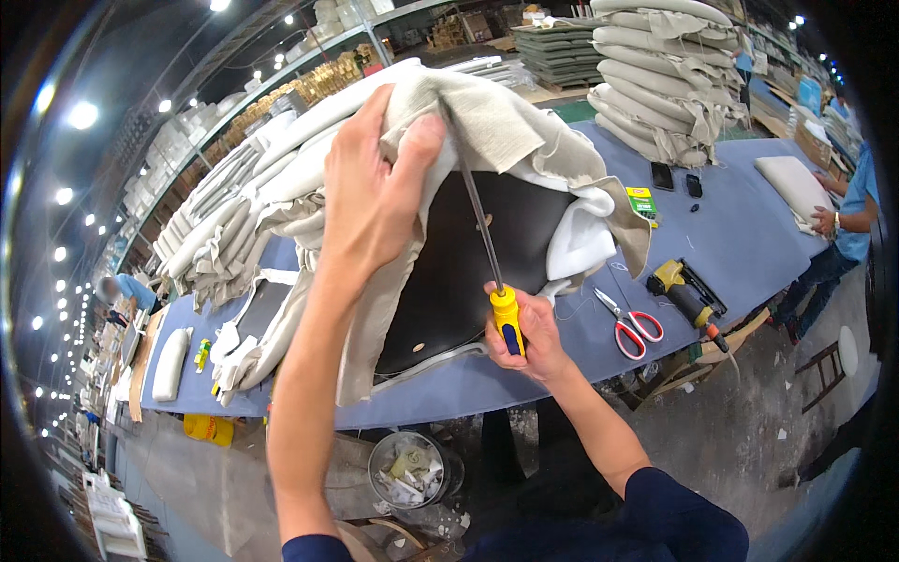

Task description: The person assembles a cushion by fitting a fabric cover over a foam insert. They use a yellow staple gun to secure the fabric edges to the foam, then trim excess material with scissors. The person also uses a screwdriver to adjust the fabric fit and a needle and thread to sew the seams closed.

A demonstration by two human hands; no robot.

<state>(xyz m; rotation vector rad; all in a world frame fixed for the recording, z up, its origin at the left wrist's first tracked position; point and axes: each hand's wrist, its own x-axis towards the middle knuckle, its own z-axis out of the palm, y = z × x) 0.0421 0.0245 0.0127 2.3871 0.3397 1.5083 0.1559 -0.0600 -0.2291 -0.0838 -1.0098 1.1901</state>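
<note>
In front of me on the table lies a cushion panel with a black backing board (459,281), loose beige fabric (487,126) and white padding (576,245) around its edges. My left hand (370,192) is closed on the fabric at the far edge, thumb and fingers gripping it. My right hand (534,342) is wrapped round the yellow and blue handle of a screwdriver (506,309). Its long metal shaft points away from me, and the tip meets the folded fabric near my left thumb, where I cannot see its end.
Red-handled scissors (635,326) and a yellow-black staple gun (682,292) lie right on the blue-covered table (749,239). A tall cushion stack (655,84) stands behind; more padded pieces (220,211) lean left. A scrap bin (412,468) stands below. A co-worker (847,206) handles a cushion at right.
</note>
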